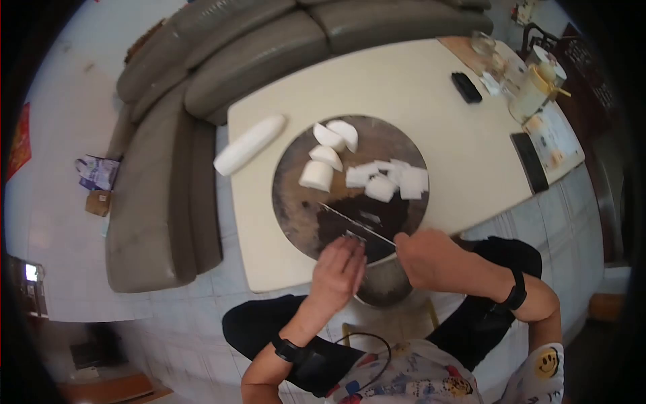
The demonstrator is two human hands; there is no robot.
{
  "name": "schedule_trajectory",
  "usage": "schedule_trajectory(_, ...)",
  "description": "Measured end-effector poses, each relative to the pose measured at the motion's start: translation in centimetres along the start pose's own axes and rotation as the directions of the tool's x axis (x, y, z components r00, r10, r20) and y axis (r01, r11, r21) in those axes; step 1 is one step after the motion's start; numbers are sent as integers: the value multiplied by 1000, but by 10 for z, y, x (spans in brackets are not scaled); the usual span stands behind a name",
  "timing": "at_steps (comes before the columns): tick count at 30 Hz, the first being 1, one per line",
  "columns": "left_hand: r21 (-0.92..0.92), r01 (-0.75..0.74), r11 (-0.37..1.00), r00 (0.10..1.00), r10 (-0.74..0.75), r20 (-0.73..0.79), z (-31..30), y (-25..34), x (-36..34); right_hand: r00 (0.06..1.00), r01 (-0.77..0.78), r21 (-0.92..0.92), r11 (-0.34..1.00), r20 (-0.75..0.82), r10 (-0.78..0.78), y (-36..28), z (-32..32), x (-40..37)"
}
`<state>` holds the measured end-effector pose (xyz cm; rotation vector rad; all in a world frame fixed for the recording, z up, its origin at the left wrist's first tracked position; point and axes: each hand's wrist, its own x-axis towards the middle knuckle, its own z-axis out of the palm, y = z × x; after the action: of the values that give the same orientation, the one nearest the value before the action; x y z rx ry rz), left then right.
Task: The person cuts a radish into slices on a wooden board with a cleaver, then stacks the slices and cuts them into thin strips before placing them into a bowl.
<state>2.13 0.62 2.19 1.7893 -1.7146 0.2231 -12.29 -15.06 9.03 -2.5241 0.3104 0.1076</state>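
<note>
head-worn | looks forward and down | hands (pixel 340 266), tabletop (pixel 259 215) below

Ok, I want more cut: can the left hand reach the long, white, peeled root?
Likely yes: between the left hand and the root lie only bare round dark board and cream tabletop; white chunks sit aside.

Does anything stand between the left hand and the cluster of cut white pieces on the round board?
Yes. The knife blade, held in the right hand, slants across the board between the left hand and the cut white pieces.
</note>
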Motion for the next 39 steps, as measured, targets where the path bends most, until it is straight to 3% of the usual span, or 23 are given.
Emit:
schedule_trajectory(5,39,8,999,1000,-8,19,-1,2,-1,992,126,-26,992,-21,-126,-2,0,-4)
schedule_trajectory(12,16,22,1000,1000,-22,16,0,2,-2,991,131,-132,983,40,-127,-13,9,-8)
schedule_trajectory(17,-8,47,999,996,-47,78,-4,2,-6,965,240,-103,965,-79,-248,-24,16,5)
schedule_trajectory(21,33,45,998,996,-47,76,-5,5,-2,964,250,-105,963,-71,-258,-19,13,14)
schedule_trajectory(23,44,41,998,998,-43,51,-3,5,-1,985,166,-29,986,-32,-167,-14,8,13)
schedule_trajectory(29,1,63,998,998,-63,2,-1,3,-4,994,89,-70,994,74,-83,-13,-5,1)
schedule_trajectory(33,13,52,999,998,-52,27,-2,2,-5,990,116,-56,992,92,-111,-17,-4,-3)
schedule_trajectory(39,18,67,998,994,-68,91,-8,4,-2,976,216,-123,969,-2,-218,-19,12,3)
